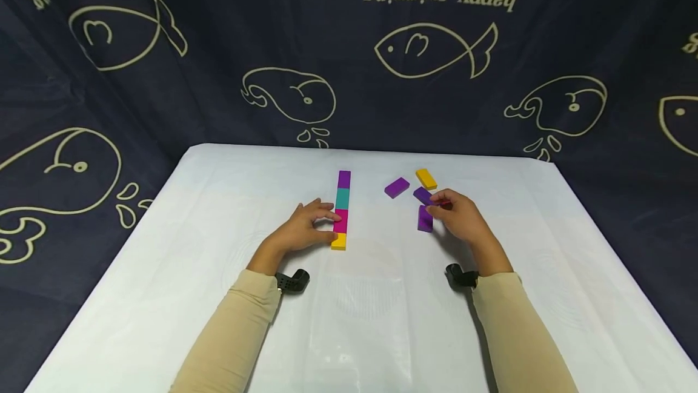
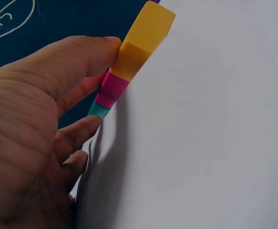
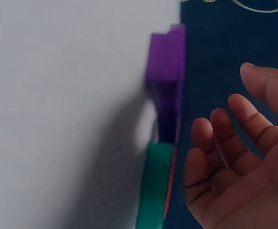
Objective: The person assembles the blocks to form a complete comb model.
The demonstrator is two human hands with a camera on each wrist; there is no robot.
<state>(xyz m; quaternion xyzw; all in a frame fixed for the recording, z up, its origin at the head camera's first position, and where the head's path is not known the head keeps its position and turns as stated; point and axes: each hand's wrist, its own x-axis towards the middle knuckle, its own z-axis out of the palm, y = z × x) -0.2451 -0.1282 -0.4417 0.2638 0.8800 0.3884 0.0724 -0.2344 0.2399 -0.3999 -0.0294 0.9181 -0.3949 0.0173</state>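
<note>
A straight row of blocks lies on the table: purple [image 1: 344, 179], teal [image 1: 342, 198], magenta [image 1: 340, 221] and yellow [image 1: 339, 242]. Beside its left edge is my left hand [image 1: 302, 227], thumb against the yellow block, other fingers extended along the magenta and teal ones. My right hand [image 1: 462, 218] hovers over a loose group, its fingers loosely bent and apart in the right wrist view. Near its fingertips are a dark purple block [image 1: 423, 195], another purple block [image 1: 425, 218] and a red block [image 1: 445, 204], mostly hidden by the hand. A green block [image 3: 155, 186] shows in the right wrist view.
Farther back lie a loose purple block [image 1: 397, 187] and a yellow one [image 1: 426, 178]. White covering spreads over the table [image 1: 371, 320]. Behind its far edge hangs a dark cloth [image 1: 349, 29] with fish and whale drawings.
</note>
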